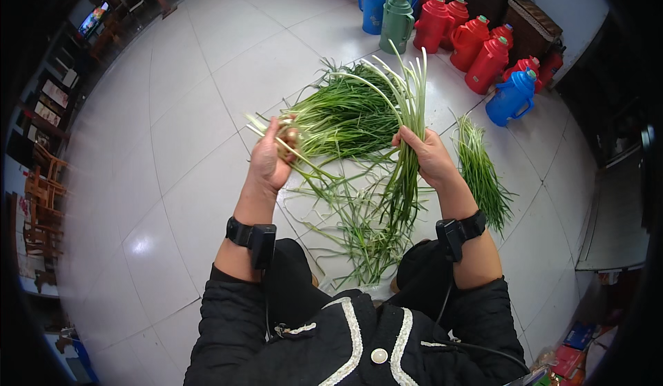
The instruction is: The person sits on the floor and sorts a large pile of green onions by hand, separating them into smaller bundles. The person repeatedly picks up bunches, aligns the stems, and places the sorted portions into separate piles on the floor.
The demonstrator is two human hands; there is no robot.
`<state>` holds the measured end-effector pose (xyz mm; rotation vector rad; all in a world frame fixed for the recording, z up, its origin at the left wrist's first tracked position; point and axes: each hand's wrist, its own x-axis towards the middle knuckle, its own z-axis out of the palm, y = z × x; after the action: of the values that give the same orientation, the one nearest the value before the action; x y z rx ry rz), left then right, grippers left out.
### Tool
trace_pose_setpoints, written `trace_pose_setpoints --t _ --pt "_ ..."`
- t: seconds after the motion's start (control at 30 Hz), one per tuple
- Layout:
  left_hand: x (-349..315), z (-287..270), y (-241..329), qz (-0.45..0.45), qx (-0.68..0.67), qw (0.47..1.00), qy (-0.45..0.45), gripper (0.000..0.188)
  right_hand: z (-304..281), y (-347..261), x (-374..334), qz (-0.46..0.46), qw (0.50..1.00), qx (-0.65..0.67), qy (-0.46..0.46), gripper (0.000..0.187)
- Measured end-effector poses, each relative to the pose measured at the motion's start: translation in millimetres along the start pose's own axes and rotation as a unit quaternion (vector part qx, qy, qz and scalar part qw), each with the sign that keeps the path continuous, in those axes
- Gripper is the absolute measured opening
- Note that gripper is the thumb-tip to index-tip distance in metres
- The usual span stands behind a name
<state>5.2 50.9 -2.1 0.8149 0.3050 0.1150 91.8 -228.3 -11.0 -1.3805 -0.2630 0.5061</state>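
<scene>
My right hand (427, 154) is closed round a bunch of garlic chives (412, 106), its white stem ends pointing up and its green leaves hanging down. A few garlic chive stalks (297, 156) are pinched in my left hand (273, 152), white ends to the upper left; its fingers are partly smeared by motion. Beyond and between the hands lies a large pile of garlic chives (356, 109) on the floor. Loose trimmed leaves (366, 241) are scattered between my knees. To the right of my right hand rests a smaller, neat bundle of chives (480, 172).
Several thermos flasks stand at the far right: a green one (396, 23), blue ones (512, 98) and red ones (487, 66). Pale floor tiles (173, 199) surround me. Wooden chairs (43, 206) line the left edge. Colourful packages (568, 360) lie at the lower right.
</scene>
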Motion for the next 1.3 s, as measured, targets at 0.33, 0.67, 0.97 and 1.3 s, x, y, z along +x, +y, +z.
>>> trace_pose_setpoints --t 0.33,0.67,0.97,1.3 --pt "-2.5 28.8 -32.7 -0.091 -0.055 0.989 -0.104 0.033 66.0 3.0 -13.0 -0.005 0.995 -0.047 -0.090 0.020" --pt "-10.1 42.3 -28.9 -0.078 0.094 0.991 -0.063 0.036 59.8 5.4 -6.0 0.035 0.989 0.111 -0.090 0.017" --pt "-12.5 42.7 -34.1 -0.052 0.125 0.984 -0.114 0.014 60.3 5.7 -7.4 0.110 0.977 0.137 -0.117 0.019" --pt "-9.8 32.0 -22.3 -0.007 0.090 0.995 -0.044 0.012 51.9 -3.4 -9.7 0.091 0.988 0.047 -0.118 0.015"
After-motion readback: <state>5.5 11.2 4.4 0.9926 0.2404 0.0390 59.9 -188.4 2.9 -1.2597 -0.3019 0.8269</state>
